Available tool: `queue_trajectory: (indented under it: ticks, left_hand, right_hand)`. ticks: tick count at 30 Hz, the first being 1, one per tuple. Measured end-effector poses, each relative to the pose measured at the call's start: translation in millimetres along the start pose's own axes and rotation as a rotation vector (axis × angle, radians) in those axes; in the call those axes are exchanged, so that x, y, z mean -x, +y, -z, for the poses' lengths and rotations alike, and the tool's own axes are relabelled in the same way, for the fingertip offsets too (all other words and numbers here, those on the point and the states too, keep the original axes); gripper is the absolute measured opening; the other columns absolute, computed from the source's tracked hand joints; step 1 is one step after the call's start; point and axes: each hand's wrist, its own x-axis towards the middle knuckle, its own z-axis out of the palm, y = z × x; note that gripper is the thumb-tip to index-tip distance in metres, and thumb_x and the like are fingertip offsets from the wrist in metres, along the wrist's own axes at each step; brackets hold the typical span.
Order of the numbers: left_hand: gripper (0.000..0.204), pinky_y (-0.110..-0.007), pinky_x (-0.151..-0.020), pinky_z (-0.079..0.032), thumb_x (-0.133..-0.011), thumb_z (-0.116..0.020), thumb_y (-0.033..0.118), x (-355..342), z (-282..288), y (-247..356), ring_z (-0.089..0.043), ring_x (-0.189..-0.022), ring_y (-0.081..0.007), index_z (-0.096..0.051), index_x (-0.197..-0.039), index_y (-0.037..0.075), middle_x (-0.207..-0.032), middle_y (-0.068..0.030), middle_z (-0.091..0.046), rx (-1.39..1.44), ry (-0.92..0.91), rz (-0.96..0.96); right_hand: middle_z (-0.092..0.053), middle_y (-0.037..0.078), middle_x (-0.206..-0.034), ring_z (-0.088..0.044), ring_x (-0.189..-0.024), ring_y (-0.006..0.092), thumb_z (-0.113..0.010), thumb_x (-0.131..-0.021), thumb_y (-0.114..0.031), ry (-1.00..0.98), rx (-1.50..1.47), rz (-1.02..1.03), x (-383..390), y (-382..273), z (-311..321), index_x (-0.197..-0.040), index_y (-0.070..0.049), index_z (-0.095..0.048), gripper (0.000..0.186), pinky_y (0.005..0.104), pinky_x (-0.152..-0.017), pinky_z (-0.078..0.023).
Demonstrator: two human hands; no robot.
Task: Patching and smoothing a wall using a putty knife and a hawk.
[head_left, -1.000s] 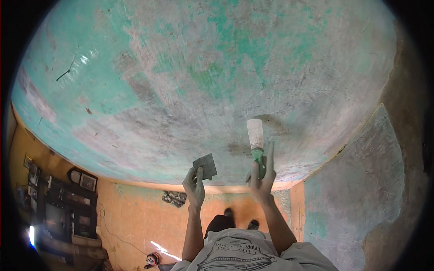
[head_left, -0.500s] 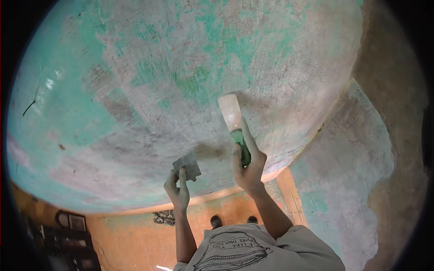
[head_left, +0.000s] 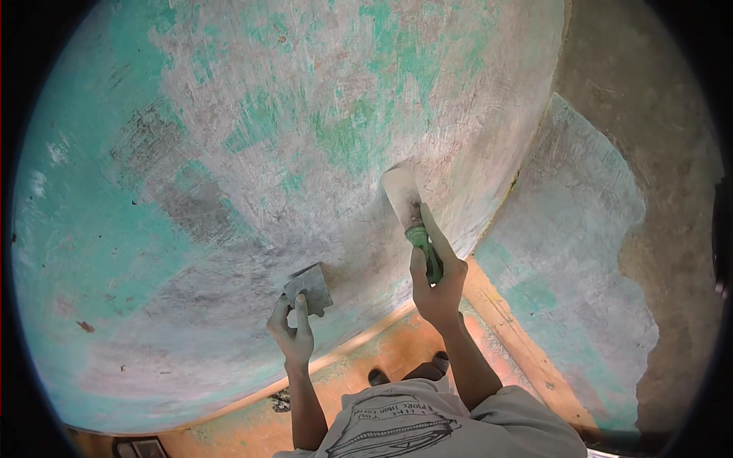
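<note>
My right hand [head_left: 441,288] is closed round the green handle of a putty knife [head_left: 402,195], index finger stretched along it. The knife's wide, pale blade points up and left, its tip at the wall [head_left: 252,175]; whether the whole edge touches, I cannot tell. Lower and to the left, my left hand [head_left: 292,330] pinches a small grey flat plate [head_left: 311,288] between thumb and fingers. That plate has an uneven lower edge and is held close to the wall. Patches of turquoise paint and greyish-white coating cover the wall.
At the right, an adjoining wall [head_left: 588,252] is part turquoise-grey, part bare brown. An orange baseboard [head_left: 527,343] runs along its foot. Below lies an orange floor [head_left: 366,355] with my feet on it. A dark patterned bundle [head_left: 281,400] lies by the wall's foot.
The view has turned, so the wall corner sits further left. The putty knife has shifted slightly right and down against my body; my left hand still holds the plate, slightly lower.
</note>
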Motion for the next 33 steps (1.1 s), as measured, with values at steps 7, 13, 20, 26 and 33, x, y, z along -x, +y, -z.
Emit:
queue_trajectory:
  ticks: [7,13,20,26,33]
  left_hand:
    - [0.019,-0.031,-0.067,-0.054,-0.105,-0.064,0.012,-5.7,9.1,3.2,-0.070,-0.068,-0.0147,-0.070,-0.096,-0.004,-0.077,-0.0099,-0.073,-0.041,-0.063,-0.031]
    - [0.022,-0.025,-0.063,-0.044,-0.106,-0.065,0.015,-11.3,-6.2,3.1,-0.057,-0.068,-0.0056,-0.068,-0.094,-0.003,-0.076,-0.0032,-0.068,-0.024,-0.057,-0.019]
    - [0.021,-0.026,-0.061,-0.049,-0.105,-0.066,0.014,-14.3,-14.7,-14.7,-0.065,-0.064,-0.0086,-0.070,-0.096,-0.004,-0.072,-0.0087,-0.074,-0.009,0.033,-0.039]
    - [0.023,-0.027,-0.058,-0.049,-0.105,-0.065,0.015,-11.2,-23.6,-13.0,-0.064,-0.060,-0.0087,-0.068,-0.092,-0.003,-0.073,-0.0073,-0.073,0.053,0.119,0.002]
    - [0.019,-0.027,-0.057,-0.049,-0.106,-0.065,0.015,-12.0,-22.1,-19.8,-0.064,-0.061,-0.0085,-0.068,-0.094,-0.001,-0.074,-0.0042,-0.070,0.197,0.106,-0.033]
  right_hand:
    - [-0.058,-0.001,-0.067,-0.043,-0.058,0.0029,-0.058,-0.096,-0.003,0.038,-0.009,-0.066,-8.4,-23.6,1.5,-0.151,-0.002,-0.056,0.055,0.0218,-0.054,-0.040]
    - [-0.056,-0.002,-0.065,-0.041,-0.058,0.0034,-0.059,-0.096,-0.003,0.022,-0.019,-0.063,-7.2,-17.1,2.4,-0.150,-0.002,-0.057,0.055,0.0224,-0.053,-0.039]
    - [-0.063,0.003,-0.070,-0.046,-0.058,0.0046,-0.059,-0.094,-0.001,-0.069,-0.024,-0.090,-12.4,-8.7,17.2,-0.150,-0.003,-0.057,0.056,0.0229,-0.055,-0.043]
    - [-0.064,0.006,-0.070,-0.050,-0.057,0.0067,-0.060,-0.093,-0.003,-0.053,-0.035,-0.013,-15.8,-12.8,18.7,-0.150,-0.003,-0.057,0.056,0.0251,-0.057,-0.047]
    - [-0.065,0.008,-0.070,-0.055,-0.056,0.0088,-0.061,-0.094,-0.004,-0.141,-0.042,-0.069,-6.8,10.6,18.3,-0.150,-0.003,-0.056,0.056,0.0265,-0.057,-0.049]
